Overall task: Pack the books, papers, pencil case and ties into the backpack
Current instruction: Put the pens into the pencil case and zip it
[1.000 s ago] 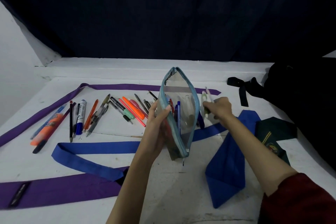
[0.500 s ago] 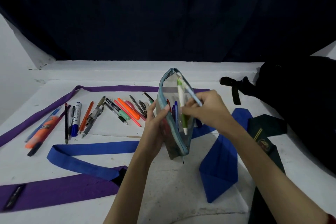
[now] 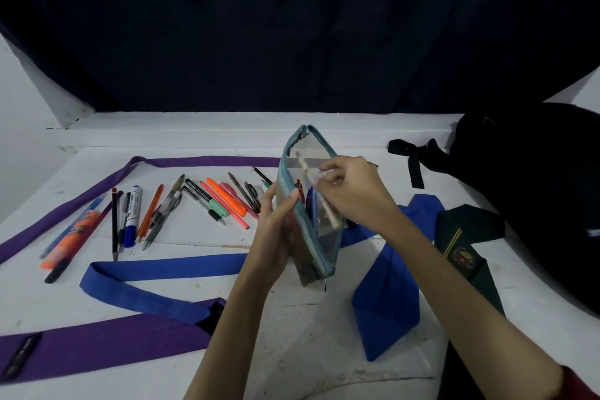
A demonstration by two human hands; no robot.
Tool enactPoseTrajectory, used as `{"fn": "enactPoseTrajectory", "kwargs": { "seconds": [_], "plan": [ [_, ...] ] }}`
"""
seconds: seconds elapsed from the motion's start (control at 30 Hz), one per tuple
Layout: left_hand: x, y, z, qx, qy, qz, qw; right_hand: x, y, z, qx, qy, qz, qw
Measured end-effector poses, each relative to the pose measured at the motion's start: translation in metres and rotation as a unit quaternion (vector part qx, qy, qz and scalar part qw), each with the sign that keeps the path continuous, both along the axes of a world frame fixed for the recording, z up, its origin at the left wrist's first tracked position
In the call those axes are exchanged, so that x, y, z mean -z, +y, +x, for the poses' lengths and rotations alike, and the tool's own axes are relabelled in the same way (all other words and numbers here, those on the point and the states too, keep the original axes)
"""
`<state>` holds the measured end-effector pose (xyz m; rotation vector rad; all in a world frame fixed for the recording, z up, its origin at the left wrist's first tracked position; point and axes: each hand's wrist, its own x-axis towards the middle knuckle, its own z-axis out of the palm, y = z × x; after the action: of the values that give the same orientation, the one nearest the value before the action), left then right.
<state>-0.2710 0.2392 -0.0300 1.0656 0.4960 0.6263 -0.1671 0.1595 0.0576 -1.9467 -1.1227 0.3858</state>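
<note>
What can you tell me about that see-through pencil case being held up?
The clear plastic pencil case with a blue-grey zipper edge stands on its end on the white table, unzipped and gaping. The left hand grips its side; the right hand slides a pale pen inside. Blue and red pens already sit in it.

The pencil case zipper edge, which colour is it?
Light blue-grey, on the pencil case; seen in the head view.

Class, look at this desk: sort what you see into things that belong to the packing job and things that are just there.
Belongs to the job:
pencil case
loose pens
blue tie
purple tie
green tie
backpack
left hand
right hand

Just there:
white desk
dark curtain
</note>
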Motion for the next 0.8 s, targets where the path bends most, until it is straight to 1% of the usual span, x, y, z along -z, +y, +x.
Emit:
{"fn": "enactPoseTrajectory", "kwargs": {
  "seconds": [0.1,0.17,0.23,0.3,0.37,0.47,0.53,0.6,0.7,0.8],
  "plan": [
    [-0.001,0.001,-0.003,-0.006,0.003,-0.008,1.0,-0.001,-0.001,0.004,0.001,0.037,0.019,0.999],
    [-0.003,0.004,-0.006,-0.014,-0.002,-0.014,1.0,-0.006,-0.004,0.01,0.009,0.079,0.065,0.995],
    [-0.005,0.006,-0.009,-0.024,-0.001,-0.024,0.999,-0.011,-0.008,0.022,0.036,0.111,0.112,0.987],
    [-0.007,0.008,-0.011,-0.035,0.003,-0.033,0.999,-0.006,-0.006,0.041,0.072,0.113,0.128,0.983],
    [-0.008,0.011,-0.013,-0.042,0.003,-0.04,0.998,0.014,0.001,0.063,0.106,0.088,0.082,0.987],
    [-0.008,0.012,-0.016,-0.043,0.005,-0.042,0.998,0.057,0.014,0.087,0.123,0.056,-0.055,0.989],
    [-0.008,0.013,-0.016,-0.042,0.006,-0.043,0.998,0.078,0.023,0.091,0.12,0.036,-0.118,0.985],
    [-0.009,0.013,-0.017,-0.043,0.006,-0.043,0.998,0.09,0.03,0.089,0.101,0.008,-0.154,0.983],
    [-0.009,0.013,-0.017,-0.039,0.012,-0.04,0.998,0.099,0.037,0.085,0.072,-0.023,-0.182,0.98],
    [-0.007,0.014,-0.017,-0.037,0.013,-0.047,0.998,0.103,0.044,0.088,0.089,-0.013,-0.174,0.981]
  ]
}}
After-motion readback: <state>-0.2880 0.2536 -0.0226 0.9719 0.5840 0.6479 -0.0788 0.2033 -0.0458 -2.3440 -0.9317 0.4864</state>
